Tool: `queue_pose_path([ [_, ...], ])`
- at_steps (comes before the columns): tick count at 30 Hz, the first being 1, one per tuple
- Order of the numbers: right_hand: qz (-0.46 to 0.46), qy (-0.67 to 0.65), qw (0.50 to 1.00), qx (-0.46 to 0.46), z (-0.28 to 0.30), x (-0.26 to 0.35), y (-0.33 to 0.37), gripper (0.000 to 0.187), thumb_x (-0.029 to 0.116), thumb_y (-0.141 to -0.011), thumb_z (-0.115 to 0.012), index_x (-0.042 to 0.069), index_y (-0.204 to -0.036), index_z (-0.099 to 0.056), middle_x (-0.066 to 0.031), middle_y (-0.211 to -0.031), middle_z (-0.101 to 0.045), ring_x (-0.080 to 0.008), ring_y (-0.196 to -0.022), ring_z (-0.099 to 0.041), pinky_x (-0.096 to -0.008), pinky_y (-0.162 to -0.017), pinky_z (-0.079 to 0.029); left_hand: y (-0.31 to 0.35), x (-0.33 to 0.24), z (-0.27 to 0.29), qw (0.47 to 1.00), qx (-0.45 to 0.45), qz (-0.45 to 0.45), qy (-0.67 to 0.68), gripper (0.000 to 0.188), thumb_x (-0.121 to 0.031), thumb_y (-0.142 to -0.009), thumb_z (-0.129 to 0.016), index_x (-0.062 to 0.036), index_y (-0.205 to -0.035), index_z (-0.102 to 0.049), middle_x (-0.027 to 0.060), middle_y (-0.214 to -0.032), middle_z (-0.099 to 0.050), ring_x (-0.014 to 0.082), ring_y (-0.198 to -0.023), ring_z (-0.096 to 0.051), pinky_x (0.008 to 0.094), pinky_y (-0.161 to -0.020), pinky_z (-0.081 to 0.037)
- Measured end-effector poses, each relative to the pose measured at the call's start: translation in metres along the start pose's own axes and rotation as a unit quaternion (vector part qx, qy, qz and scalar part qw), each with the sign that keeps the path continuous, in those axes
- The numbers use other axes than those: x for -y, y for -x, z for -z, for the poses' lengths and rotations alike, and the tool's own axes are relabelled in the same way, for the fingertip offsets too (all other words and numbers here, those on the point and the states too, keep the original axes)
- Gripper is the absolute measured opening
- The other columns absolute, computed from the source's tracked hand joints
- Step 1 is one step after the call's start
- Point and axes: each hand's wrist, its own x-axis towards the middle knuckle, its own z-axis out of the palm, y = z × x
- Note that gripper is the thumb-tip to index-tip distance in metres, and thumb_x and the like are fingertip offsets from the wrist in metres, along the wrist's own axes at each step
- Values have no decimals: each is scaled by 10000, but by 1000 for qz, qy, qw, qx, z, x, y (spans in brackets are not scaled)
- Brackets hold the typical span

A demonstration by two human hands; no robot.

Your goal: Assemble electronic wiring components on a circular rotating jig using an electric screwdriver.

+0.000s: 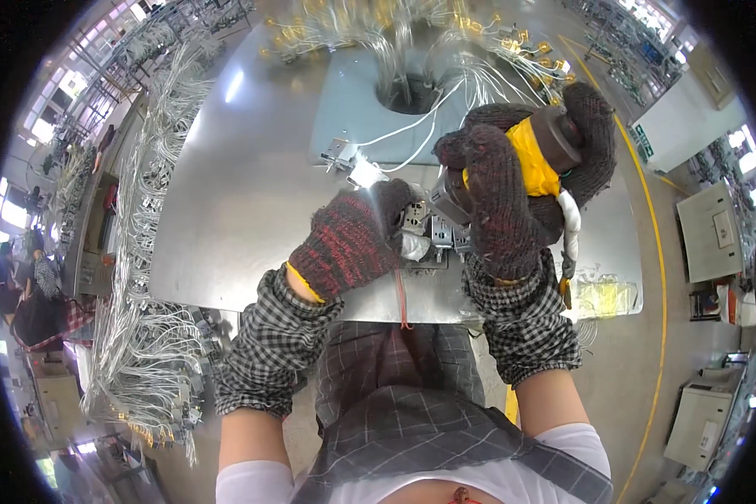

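My right hand (506, 202), in a dark knitted glove, is wrapped round a dark power tool with yellow tape (532, 155) about its body. A white-wrapped cable (570, 231) hangs from the tool. The tool's lower end is close to small metal blocks with holes (442, 231) at the table's near edge; its tip is hidden. My left hand (349, 239), in a red-and-black glove, has its fingers closed at a silvery metal block (414, 218) beside them. A metal part with a white wire (338, 154) lies just beyond my left hand.
A shiny metal table (227, 218) spreads under my hands. At its far side, white wires with yellow ends (395, 38) surround a round hole in a grey plate (336, 101). Bundled wires (155, 168) hang at the left. Pale cabinets (706, 227) stand at the right.
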Motion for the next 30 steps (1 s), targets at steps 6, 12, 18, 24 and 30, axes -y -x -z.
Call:
queue_pose_path([
  [6,33,40,998,32,-2,3,3,783,-44,-803,-759,127,-1442,-340,-160,-985,-657,-245,-795,-688,-402,-692,-624,-31,70,12,986,-163,8,-37,582,-229,-872,-679,-138,-1415,-488,203,-1371,-524,389,-1196,-574,459,-1024,-466],
  [12,-27,-47,999,11,-12,14,4,789,-52,-817,-739,134,-1460,-322,-165,-1003,-648,-250,-796,-693,-406,-703,-623,-54,119,19,991,-92,71,68,732,-186,-769,-816,-80,-1419,-495,175,-1304,-608,296,-1166,-612,375,-1021,-478],
  [18,-45,-88,995,-3,-13,17,3,792,-47,-825,-730,140,-1468,-307,-163,-1006,-644,-249,-785,-694,-398,-690,-619,-47,114,26,943,-40,49,328,671,-60,-723,-837,-30,-1335,-565,90,-1176,-661,164,-1073,-617,321,-933,-506],
  [24,-57,-102,993,-8,-14,20,2,800,-39,-829,-723,146,-1474,-288,-156,-986,-643,-245,-764,-691,-382,-663,-611,-27,76,33,975,-98,-1,201,589,-10,-726,-814,4,-1270,-589,99,-1080,-674,133,-923,-636,270,-878,-521],
  [30,-68,-118,991,-14,-15,27,-3,808,-32,-832,-717,152,-1479,-269,-149,-965,-642,-241,-744,-689,-366,-636,-603,-33,60,40,938,-86,-62,331,621,15,-765,-788,-20,-1336,-547,99,-1146,-650,167,-987,-644,317,-867,-566],
])
